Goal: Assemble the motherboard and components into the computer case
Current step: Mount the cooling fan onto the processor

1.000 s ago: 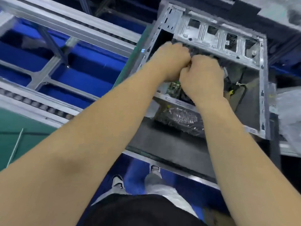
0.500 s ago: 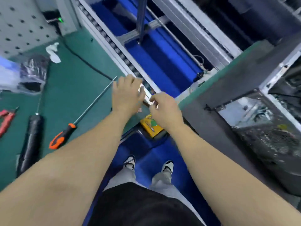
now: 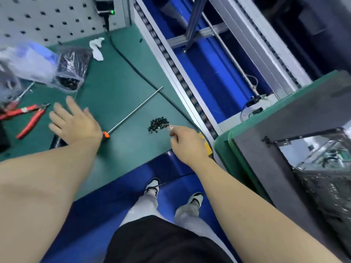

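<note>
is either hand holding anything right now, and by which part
The left hand holds nothing; its fingers are spread over the long orange-handled screwdriver. The right hand pinches a small pale flat piece by its near end.

Single head-worn wide-angle view, looking steeply down over green bench [image 3: 121, 103], own legs below, close range.

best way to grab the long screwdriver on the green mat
Grip the screwdriver by its orange-and-black handle, which lies under the open left hand. Come down from above, fingers across the handle. The thin bare shaft runs up-right toward the rail and gives little to hold. The handle end lies nearest the body.
</note>
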Demonstrator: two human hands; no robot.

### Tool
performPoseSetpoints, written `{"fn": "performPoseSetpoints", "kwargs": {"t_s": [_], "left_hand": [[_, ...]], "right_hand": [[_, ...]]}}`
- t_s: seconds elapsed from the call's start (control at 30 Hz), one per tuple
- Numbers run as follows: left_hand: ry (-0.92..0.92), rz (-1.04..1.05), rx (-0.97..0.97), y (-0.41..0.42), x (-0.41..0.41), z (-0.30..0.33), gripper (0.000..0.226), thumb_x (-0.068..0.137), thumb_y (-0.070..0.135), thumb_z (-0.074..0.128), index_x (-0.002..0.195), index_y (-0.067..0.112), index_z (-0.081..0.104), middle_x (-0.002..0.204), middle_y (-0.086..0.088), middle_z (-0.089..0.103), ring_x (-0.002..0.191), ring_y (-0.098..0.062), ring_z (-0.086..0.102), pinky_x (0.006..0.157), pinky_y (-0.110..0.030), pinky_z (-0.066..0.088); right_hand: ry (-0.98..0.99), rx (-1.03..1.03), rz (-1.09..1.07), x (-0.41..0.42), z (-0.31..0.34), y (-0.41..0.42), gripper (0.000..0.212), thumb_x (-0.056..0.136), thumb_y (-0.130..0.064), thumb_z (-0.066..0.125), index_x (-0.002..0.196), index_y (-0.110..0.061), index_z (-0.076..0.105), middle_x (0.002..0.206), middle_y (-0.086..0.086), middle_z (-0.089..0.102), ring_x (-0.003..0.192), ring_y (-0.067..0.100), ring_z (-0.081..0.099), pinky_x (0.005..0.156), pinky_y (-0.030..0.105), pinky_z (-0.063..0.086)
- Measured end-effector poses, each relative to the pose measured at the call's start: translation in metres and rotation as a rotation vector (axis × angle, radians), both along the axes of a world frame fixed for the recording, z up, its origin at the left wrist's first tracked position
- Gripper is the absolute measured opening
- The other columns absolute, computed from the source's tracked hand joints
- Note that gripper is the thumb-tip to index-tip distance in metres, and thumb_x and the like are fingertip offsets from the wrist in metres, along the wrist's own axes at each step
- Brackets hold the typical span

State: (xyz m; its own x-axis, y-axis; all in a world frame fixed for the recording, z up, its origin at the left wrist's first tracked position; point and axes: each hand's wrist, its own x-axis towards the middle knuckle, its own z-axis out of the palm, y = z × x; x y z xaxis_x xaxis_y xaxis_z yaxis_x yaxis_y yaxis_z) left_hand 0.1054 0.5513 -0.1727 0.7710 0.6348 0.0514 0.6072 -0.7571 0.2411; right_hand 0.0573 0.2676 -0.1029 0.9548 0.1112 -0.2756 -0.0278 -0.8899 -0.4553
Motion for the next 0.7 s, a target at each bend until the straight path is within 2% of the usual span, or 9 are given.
{"fn": "performPoseSetpoints", "kwargs": {"t_s": [0.1,0.2,0.3,0.5,0.57,0.7], "left_hand": [[0.182,0.175,-0.103,0.037,0.0,-0.006,0.051,0.102,0.039,0.037,0.14,0.005,0.039,0.146,-0.024,0.036,0.135,-0.044,0.032,0.111,-0.057,0.022],[0.23,0.045,-0.092,0.042,-0.004,-0.007,0.052,0.101,0.045,0.04,0.132,0.003,0.044,0.137,-0.026,0.04,0.128,-0.044,0.036,0.103,-0.059,0.031],[0.25,-0.051,-0.07,0.044,-0.006,-0.005,0.044,0.101,0.041,0.046,0.127,0.006,0.044,0.132,-0.026,0.04,0.122,-0.045,0.039,0.094,-0.059,0.038],[0.156,-0.137,-0.11,0.032,0.011,0.022,0.039,0.104,0.033,0.039,0.128,0.002,0.042,0.133,-0.027,0.038,0.11,-0.05,0.048,0.085,-0.058,0.043],[0.123,-0.154,-0.145,0.026,0.027,0.044,0.037,0.103,0.031,0.039,0.128,0.003,0.042,0.131,-0.026,0.04,0.106,-0.052,0.053,0.085,-0.056,0.043],[0.17,-0.16,-0.198,0.019,0.07,0.098,0.042,0.097,0.03,0.048,0.13,0.004,0.046,0.133,-0.024,0.05,0.117,-0.047,0.053,0.093,-0.05,0.044]], "right_hand": [[0.052,0.003,-0.004,0.0,-0.002,0.01,0.027,0.096,-0.016,0.047,0.114,-0.015,0.068,0.115,0.006,0.069,0.101,0.031,0.064,0.082,0.037,0.053],[0.089,-0.016,0.016,-0.002,-0.003,0.021,0.029,0.097,-0.018,0.047,0.117,-0.016,0.068,0.116,0.007,0.07,0.104,0.032,0.064,0.086,0.043,0.055],[0.092,-0.034,0.037,-0.001,-0.004,0.03,0.03,0.096,-0.017,0.046,0.117,-0.016,0.068,0.116,0.007,0.07,0.103,0.033,0.063,0.083,0.041,0.055],[0.079,0.015,0.099,0.012,-0.002,0.054,0.03,0.097,-0.013,0.045,0.116,-0.011,0.068,0.116,0.006,0.068,0.107,0.028,0.06,0.088,0.042,0.053],[0.051,0.054,0.089,0.019,-0.002,0.066,0.028,0.096,-0.012,0.047,0.113,-0.01,0.069,0.111,0.006,0.07,0.103,0.027,0.061,0.085,0.04,0.053],[0.042,0.216,-0.042,0.026,-0.002,0.087,0.024,0.095,-0.013,0.051,0.108,-0.012,0.072,0.084,-0.001,0.065,0.081,0.021,0.058,0.071,0.03,0.046]]}}
